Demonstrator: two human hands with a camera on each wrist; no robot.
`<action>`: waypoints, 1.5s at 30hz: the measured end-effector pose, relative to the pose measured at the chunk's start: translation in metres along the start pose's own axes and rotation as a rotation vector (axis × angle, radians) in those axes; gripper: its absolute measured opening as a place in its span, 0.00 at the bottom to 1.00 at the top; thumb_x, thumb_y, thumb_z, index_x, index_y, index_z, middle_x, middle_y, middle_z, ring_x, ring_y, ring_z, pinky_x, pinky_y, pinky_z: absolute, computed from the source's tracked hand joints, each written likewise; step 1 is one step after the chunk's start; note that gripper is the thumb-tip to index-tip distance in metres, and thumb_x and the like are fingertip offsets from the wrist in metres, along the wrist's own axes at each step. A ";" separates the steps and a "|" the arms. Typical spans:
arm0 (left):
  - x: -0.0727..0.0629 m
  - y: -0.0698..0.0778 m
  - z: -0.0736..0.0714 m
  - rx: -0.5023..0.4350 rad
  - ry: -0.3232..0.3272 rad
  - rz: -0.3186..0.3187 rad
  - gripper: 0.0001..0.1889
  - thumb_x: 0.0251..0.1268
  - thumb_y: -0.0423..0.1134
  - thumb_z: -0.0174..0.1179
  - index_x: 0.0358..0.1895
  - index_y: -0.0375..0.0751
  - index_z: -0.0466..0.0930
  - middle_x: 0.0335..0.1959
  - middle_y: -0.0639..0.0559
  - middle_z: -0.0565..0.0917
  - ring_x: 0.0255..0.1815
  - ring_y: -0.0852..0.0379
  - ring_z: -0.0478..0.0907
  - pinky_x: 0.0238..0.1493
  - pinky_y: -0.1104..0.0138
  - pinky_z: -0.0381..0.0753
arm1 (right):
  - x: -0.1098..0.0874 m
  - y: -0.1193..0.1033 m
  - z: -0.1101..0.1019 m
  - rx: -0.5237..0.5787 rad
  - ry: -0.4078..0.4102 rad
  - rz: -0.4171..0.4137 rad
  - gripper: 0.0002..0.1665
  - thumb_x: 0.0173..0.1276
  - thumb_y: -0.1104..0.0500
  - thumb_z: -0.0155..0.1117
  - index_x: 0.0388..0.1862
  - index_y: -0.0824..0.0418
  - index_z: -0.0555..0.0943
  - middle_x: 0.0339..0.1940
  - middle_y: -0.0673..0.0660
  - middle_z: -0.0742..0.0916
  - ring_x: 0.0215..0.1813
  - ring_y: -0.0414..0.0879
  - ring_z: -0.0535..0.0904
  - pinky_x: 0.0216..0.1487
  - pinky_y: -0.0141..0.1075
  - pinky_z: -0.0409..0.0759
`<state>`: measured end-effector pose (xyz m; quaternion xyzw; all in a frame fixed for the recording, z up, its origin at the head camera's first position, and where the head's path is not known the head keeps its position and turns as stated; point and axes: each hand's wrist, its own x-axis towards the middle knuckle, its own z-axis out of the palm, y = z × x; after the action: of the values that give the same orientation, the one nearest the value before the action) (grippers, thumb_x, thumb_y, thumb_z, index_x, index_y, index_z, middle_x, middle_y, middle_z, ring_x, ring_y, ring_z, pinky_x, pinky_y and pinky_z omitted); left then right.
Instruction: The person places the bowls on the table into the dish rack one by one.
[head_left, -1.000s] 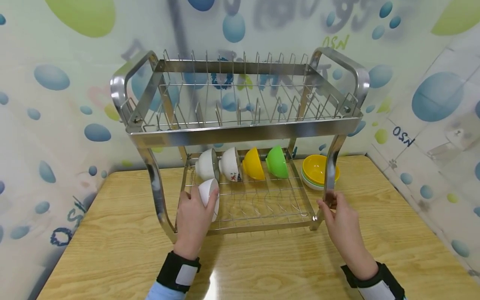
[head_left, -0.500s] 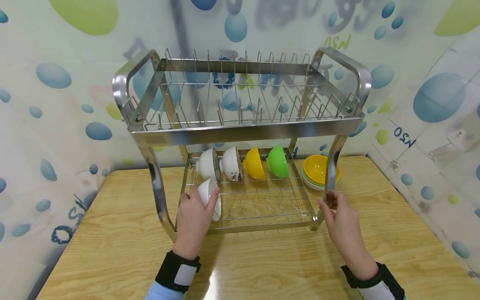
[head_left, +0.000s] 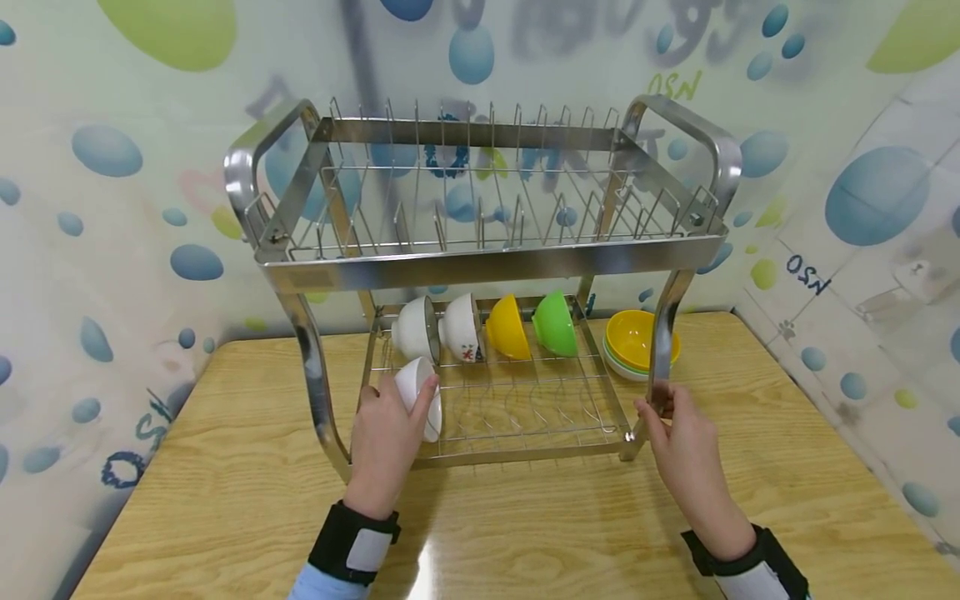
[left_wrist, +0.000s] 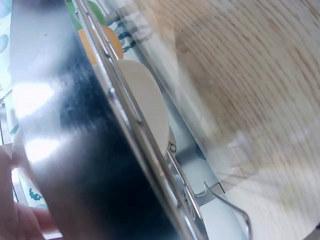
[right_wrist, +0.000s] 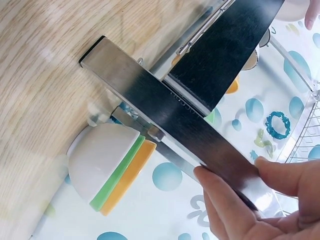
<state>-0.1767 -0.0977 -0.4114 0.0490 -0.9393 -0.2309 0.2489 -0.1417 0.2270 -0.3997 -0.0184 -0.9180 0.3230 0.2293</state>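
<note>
In the head view my left hand (head_left: 386, 437) grips a white bowl (head_left: 420, 398) at the front left of the rack's lower tier, thumb at its rim. The bowl stands on its side, its opening turned to the right. My right hand (head_left: 684, 442) pinches the right front leg (head_left: 661, 350) of the steel dish rack (head_left: 480, 265) between thumb and fingers; the right wrist view shows the fingers (right_wrist: 225, 200) on that leg. Behind the held bowl, a row holds two white bowls (head_left: 415, 331), a yellow bowl (head_left: 507, 328) and a green bowl (head_left: 555, 325), all on edge.
Right of the rack, a nested stack of bowls (head_left: 633, 342) stands on the wooden table (head_left: 525, 533), yellow innermost, green and white beneath. The rack's upper tier (head_left: 480, 187) carries wire dividers over the lower one. A patterned wall (head_left: 195, 150) rises close behind.
The view has shifted very slightly. Both hands keep their places, the left on the white bowl and the right on the rack leg.
</note>
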 end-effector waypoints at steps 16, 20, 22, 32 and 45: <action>0.002 0.001 -0.003 0.076 0.093 0.076 0.36 0.64 0.63 0.52 0.42 0.24 0.76 0.39 0.25 0.79 0.41 0.31 0.76 0.35 0.47 0.80 | 0.001 -0.002 -0.004 0.008 -0.052 0.059 0.21 0.68 0.57 0.60 0.52 0.71 0.71 0.41 0.67 0.83 0.44 0.59 0.81 0.38 0.48 0.83; 0.002 0.004 -0.003 0.050 0.152 0.209 0.30 0.65 0.55 0.56 0.44 0.23 0.75 0.45 0.23 0.76 0.50 0.29 0.72 0.55 0.44 0.71 | 0.001 -0.002 -0.005 0.017 -0.064 0.075 0.23 0.69 0.56 0.59 0.54 0.71 0.70 0.42 0.68 0.82 0.44 0.59 0.81 0.39 0.48 0.83; 0.001 0.007 -0.002 0.005 0.171 0.264 0.26 0.65 0.51 0.58 0.45 0.23 0.75 0.48 0.24 0.74 0.54 0.30 0.68 0.57 0.44 0.68 | 0.001 -0.002 -0.005 0.018 -0.065 0.074 0.23 0.70 0.55 0.59 0.54 0.71 0.70 0.42 0.67 0.82 0.44 0.59 0.81 0.38 0.48 0.83; -0.001 0.014 0.004 -0.189 0.248 0.530 0.20 0.68 0.44 0.52 0.52 0.29 0.75 0.52 0.35 0.76 0.51 0.39 0.70 0.54 0.51 0.70 | 0.011 0.010 -0.002 0.064 -0.019 0.094 0.28 0.78 0.44 0.33 0.50 0.65 0.73 0.36 0.61 0.85 0.36 0.51 0.77 0.30 0.33 0.72; -0.007 0.008 0.005 -0.235 0.267 0.593 0.17 0.67 0.43 0.54 0.50 0.32 0.78 0.50 0.37 0.77 0.50 0.42 0.71 0.52 0.54 0.70 | 0.054 0.040 -0.001 0.094 0.038 0.217 0.25 0.77 0.50 0.41 0.55 0.70 0.70 0.43 0.70 0.83 0.41 0.61 0.83 0.26 0.26 0.75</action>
<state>-0.1724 -0.0870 -0.4148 -0.2254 -0.8388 -0.2470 0.4297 -0.1939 0.2691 -0.4013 -0.1131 -0.8900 0.3880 0.2111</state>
